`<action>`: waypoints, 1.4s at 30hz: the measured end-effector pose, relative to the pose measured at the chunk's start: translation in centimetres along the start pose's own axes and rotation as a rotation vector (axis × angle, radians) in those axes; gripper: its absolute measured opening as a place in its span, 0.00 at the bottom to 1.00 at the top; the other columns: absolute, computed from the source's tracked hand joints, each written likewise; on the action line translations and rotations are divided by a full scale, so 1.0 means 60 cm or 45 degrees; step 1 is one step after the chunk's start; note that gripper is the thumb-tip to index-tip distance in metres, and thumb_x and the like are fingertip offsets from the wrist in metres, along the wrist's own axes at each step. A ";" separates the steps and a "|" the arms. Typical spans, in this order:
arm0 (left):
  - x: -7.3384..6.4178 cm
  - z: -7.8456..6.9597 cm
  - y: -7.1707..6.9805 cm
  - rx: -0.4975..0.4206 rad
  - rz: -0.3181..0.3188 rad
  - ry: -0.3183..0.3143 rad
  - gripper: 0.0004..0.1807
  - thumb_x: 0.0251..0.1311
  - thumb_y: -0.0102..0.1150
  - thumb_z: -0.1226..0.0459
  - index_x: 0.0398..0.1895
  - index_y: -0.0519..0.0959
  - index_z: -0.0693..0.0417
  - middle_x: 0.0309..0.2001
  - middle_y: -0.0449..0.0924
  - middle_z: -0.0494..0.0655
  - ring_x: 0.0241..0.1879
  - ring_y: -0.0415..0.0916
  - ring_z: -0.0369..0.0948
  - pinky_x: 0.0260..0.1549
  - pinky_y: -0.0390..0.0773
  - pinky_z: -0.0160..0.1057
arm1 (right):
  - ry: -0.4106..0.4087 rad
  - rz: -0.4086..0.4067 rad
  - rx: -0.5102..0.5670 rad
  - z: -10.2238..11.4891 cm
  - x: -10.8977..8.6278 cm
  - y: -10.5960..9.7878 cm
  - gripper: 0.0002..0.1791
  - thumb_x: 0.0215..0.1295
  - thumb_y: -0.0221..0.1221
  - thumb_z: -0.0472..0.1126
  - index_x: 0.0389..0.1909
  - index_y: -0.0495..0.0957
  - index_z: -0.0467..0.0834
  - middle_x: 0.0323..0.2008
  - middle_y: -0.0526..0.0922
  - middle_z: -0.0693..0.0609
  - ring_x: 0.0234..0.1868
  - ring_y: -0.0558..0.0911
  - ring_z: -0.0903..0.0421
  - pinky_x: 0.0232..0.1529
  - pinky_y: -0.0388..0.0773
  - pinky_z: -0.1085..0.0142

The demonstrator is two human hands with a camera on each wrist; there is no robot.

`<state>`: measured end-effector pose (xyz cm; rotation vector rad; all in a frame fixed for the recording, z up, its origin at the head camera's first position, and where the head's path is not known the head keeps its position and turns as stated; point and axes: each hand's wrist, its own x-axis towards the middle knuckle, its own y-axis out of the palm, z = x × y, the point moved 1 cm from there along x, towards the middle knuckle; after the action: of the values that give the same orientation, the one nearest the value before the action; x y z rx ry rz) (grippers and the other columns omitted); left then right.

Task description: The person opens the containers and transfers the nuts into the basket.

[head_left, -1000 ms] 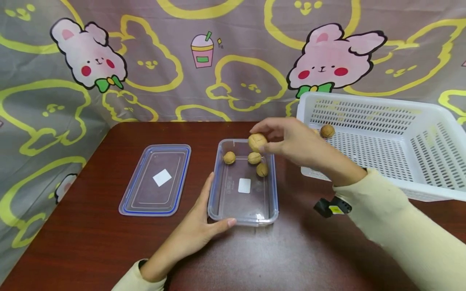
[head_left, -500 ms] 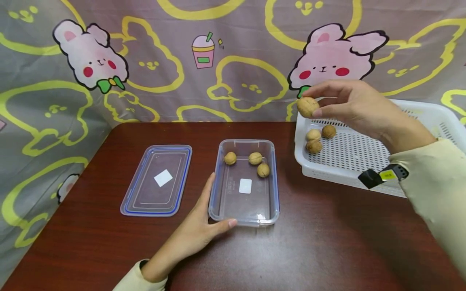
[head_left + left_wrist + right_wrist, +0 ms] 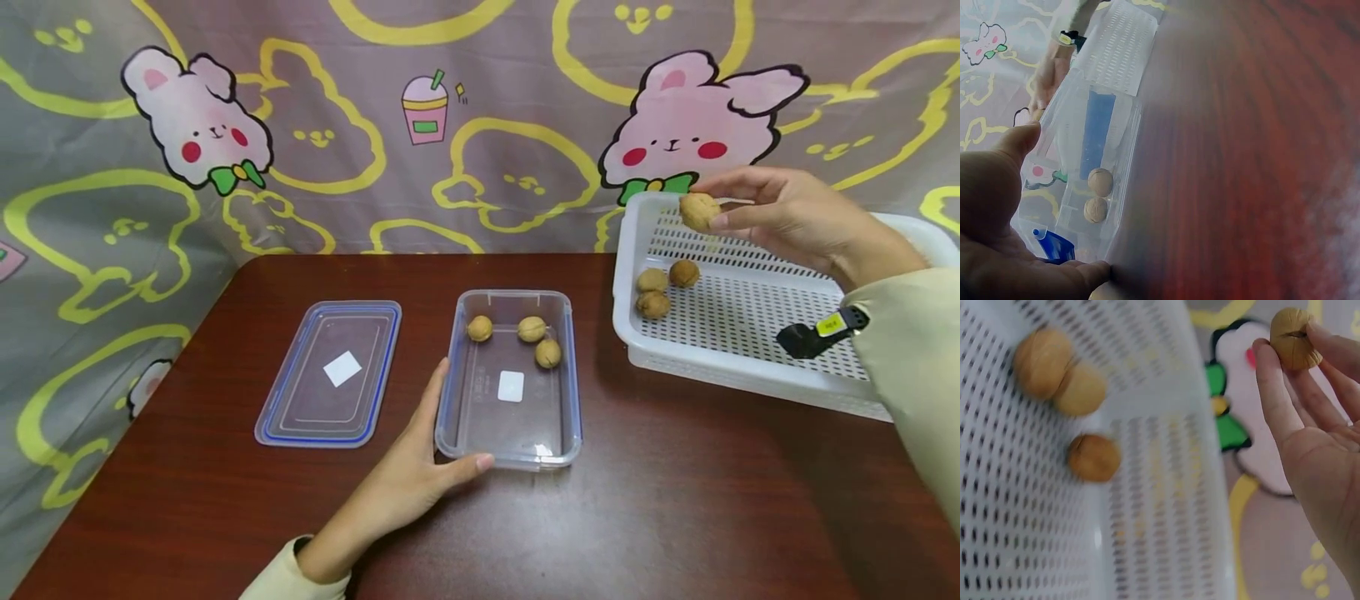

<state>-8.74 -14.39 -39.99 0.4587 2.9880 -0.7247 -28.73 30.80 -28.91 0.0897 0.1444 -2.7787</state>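
Observation:
Between the thumb and fingertips of my right hand [image 3: 802, 212] is a walnut [image 3: 701, 212], held up over the left part of a white plastic basket [image 3: 750, 379]. Three more walnuts [image 3: 654, 305] lie in that basket, grouped at its left end. My left hand [image 3: 408, 475] holds a clear food container [image 3: 576, 392] at its near left corner, thumb along the near rim and fingers along the left wall. Inside the container sit three walnuts [image 3: 532, 329] toward the far end, along with a white square label [image 3: 511, 387]. The left wrist view shows two of these walnuts [image 3: 1100, 182].
A clear lid [image 3: 330, 375] with a blue seal and a white label lies flat to the left of the container. Behind the dark wooden table [image 3: 660, 500] hangs a patterned cloth [image 3: 517, 75]. The basket stands at the right back.
My right hand has gone from over the container up and right to over the basket, still pinching the walnut. My left hand keeps its hold, and the container's three walnuts stay put.

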 end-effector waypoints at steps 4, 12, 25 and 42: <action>0.000 -0.001 0.001 -0.003 0.007 -0.002 0.66 0.59 0.77 0.51 0.87 0.34 0.34 0.87 0.38 0.44 0.83 0.45 0.49 0.80 0.49 0.63 | 0.114 -0.032 -0.183 -0.022 0.006 -0.013 0.24 0.73 0.61 0.28 0.64 0.83 0.53 0.56 0.85 0.64 0.55 0.81 0.63 0.50 0.82 0.74; 0.000 -0.001 0.002 0.000 0.009 -0.011 0.66 0.59 0.77 0.51 0.87 0.34 0.34 0.87 0.38 0.43 0.84 0.45 0.49 0.80 0.48 0.62 | 0.195 0.052 -0.462 -0.059 0.005 -0.030 0.26 0.75 0.61 0.33 0.69 0.78 0.55 0.60 0.78 0.71 0.60 0.75 0.69 0.53 0.79 0.77; 0.000 0.002 0.002 -0.022 0.016 -0.010 0.66 0.59 0.77 0.52 0.87 0.34 0.34 0.87 0.38 0.45 0.83 0.45 0.49 0.80 0.48 0.62 | 0.284 0.185 -0.603 -0.093 0.005 -0.030 0.21 0.75 0.62 0.38 0.65 0.81 0.57 0.58 0.77 0.74 0.59 0.75 0.70 0.53 0.78 0.75; 0.000 -0.003 -0.001 -0.019 0.013 0.002 0.66 0.59 0.77 0.53 0.87 0.34 0.34 0.87 0.39 0.45 0.83 0.46 0.49 0.80 0.49 0.62 | 0.344 0.300 -0.805 -0.103 0.013 -0.012 0.25 0.70 0.67 0.40 0.67 0.79 0.40 0.75 0.67 0.34 0.75 0.62 0.34 0.68 0.70 0.33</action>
<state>-8.74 -14.35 -39.82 0.4742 2.9878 -0.7015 -29.42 31.90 -35.06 0.2957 0.9939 -2.3500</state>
